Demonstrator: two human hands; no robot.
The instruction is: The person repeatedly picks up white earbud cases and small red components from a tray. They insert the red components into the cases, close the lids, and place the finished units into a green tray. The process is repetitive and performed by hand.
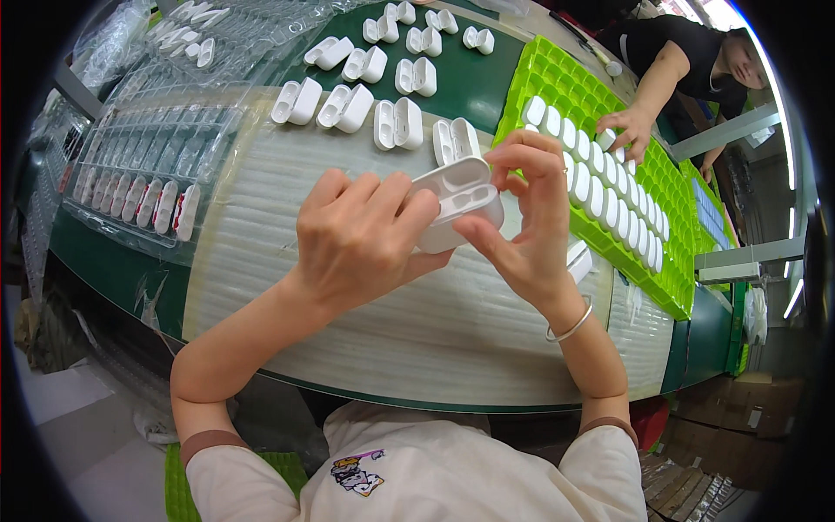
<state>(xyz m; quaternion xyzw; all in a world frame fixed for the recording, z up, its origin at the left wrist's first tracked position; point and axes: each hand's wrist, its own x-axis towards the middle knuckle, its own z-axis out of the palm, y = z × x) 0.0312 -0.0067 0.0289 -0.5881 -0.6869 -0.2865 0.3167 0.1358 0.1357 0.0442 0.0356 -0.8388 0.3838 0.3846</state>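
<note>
Between my two hands is a white earbud charging case [461, 204], its lid raised and its empty wells showing. My left hand [361, 230] grips its left side with bent fingers. My right hand [526, 204] pinches the right side, thumb at the front and fingers near the lid; a thin bangle circles that wrist. Just beyond stands another open earbud case [454, 139]. Several more open white cases [396, 126] stand in loose rows farther off. A white case [577, 261] lies partly hidden behind my right wrist.
At right a bright green tray [683, 291] holds rows of closed white cases; a co-worker's hand [633, 130] reaches into it. Clear plastic trays [165, 130] at left hold small white parts with red bits. A pale foam sheet [348, 348] covers the green table.
</note>
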